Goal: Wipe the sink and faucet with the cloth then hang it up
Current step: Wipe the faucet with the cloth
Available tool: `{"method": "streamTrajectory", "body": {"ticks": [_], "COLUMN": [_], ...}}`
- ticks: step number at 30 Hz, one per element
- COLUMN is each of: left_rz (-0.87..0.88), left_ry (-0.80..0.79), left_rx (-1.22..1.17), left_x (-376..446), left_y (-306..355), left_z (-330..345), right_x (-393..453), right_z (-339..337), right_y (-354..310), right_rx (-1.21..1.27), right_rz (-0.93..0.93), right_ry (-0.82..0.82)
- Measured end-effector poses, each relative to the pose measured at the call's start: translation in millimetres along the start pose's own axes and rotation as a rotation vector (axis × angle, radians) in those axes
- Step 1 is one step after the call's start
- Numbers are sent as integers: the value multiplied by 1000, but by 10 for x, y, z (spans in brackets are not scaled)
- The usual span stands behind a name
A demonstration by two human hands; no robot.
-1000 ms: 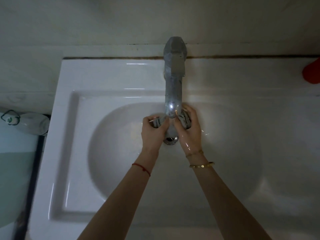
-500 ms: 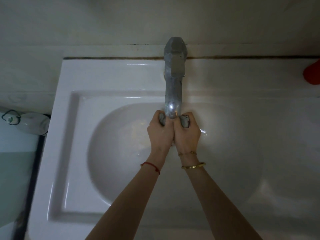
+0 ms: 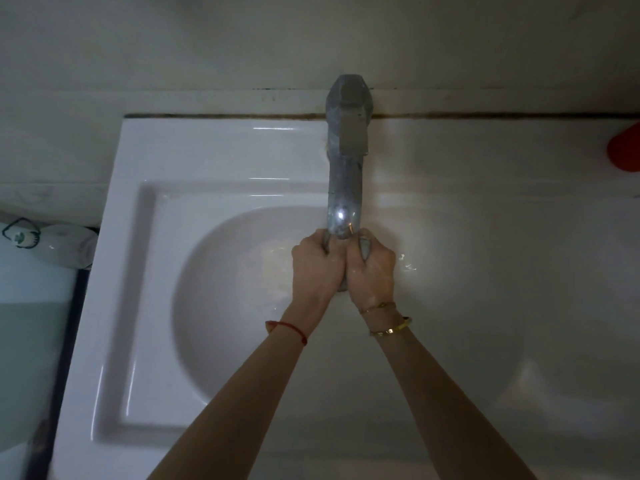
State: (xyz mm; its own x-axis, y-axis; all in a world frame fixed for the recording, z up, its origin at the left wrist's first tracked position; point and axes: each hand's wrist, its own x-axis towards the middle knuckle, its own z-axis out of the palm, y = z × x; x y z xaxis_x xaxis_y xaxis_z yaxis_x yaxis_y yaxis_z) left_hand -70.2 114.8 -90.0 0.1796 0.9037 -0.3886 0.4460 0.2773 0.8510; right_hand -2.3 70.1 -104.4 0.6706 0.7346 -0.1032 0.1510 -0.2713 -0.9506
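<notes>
A white sink [image 3: 194, 157] with a round basin fills the view, and a grey metal faucet [image 3: 346, 161] reaches over it from the back rim. Under the spout tip, my left hand [image 3: 315, 265] and my right hand [image 3: 372, 268] press together as fists. Both are closed tight on a grey cloth [image 3: 364, 249], of which only small bits show between the fingers. The drain is hidden behind my hands. Water drops glint on the basin to the right of my right hand.
A red object [image 3: 625, 150] sits at the right edge on the sink's back ledge. A white bottle [image 3: 52, 245] lies to the left of the sink. A dark grout line runs along the wall behind the faucet.
My hands went from spread open around the cloth under the spout to tight fists pressed side by side, squeezing it. The drain, visible before, is now covered.
</notes>
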Motion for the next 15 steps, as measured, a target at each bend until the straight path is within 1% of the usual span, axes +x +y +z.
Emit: {"method": "streamTrajectory", "body": {"ticks": [2,3,4,5,7,10,15], "left_rz": [11,-8,-42,-77,-107,-44,118], "left_ry": [-1,6,16,28,37,24,35], "left_rx": [7,-22,-66,-118,-201,-237,-170], "left_x": [-47,-60,-63,-56,-15,-4,-24], "left_y": [-21,-32,-37,-48,-92,-60,16], "left_z": [-38,-46,-56,-64,-65,-86,-1], "right_x": [3,-1,-7,-14,-25,-41,-59], "right_z": [-74,-102,-116,-119,-108,-70,61], "right_y": [26,31,26,10,-6,-6,-115], "right_rx": [-152,-189,-181,-123,51,192,22], "right_rz": [-8,26,71,109,144,179,191], "right_ry": [-88,-102,-96,-81,-37,7,133]}}
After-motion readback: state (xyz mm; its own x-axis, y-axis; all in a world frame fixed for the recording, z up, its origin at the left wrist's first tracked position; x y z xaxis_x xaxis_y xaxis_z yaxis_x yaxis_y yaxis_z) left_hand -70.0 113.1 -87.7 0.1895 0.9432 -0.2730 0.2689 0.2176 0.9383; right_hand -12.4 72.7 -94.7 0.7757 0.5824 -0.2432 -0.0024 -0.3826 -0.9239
